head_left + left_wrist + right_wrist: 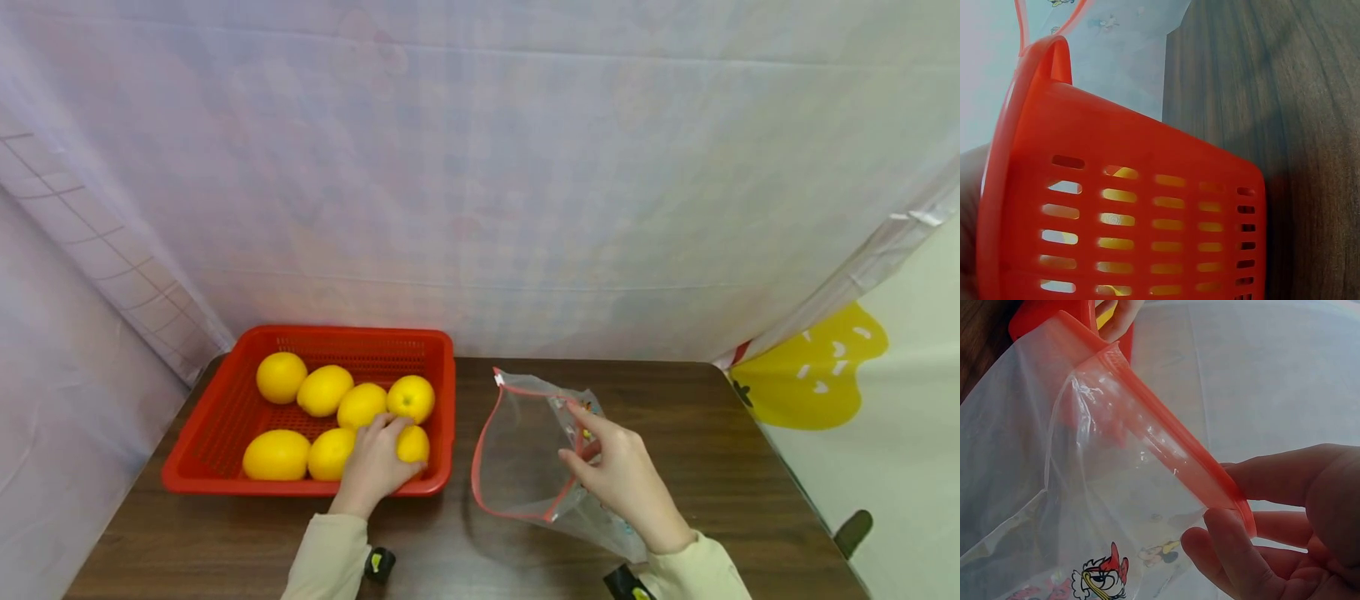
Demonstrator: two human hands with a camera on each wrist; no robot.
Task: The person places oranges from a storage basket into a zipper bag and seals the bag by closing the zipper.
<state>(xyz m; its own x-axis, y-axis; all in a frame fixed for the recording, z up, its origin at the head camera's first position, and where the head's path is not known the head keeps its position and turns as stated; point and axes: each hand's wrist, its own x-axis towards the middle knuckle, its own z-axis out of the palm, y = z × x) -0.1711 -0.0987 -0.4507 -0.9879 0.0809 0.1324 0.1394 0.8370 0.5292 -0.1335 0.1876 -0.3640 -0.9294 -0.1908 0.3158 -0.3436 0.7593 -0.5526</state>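
Note:
My left hand [377, 460] reaches over the front rim of a red plastic basket [308, 487] and grips a yellow lemon [413, 445] in its front right corner, fingers over the top and thumb on the near side. Several more lemons [277, 455] lie around it in the basket. To the right, my right hand [626, 467] pinches the red zip edge of a clear zip bag [525, 450] between thumb and fingers. The bag's mouth gapes towards the basket, and cartoon prints show on its side. In the left wrist view the slotted basket wall [1135, 144] hides most of the left hand.
Basket and bag are on a dark wooden table [675, 400]. A pale curtain [480, 183] hangs behind the table's far edge. On the right, a white cloth carries a yellow printed shape [817, 375].

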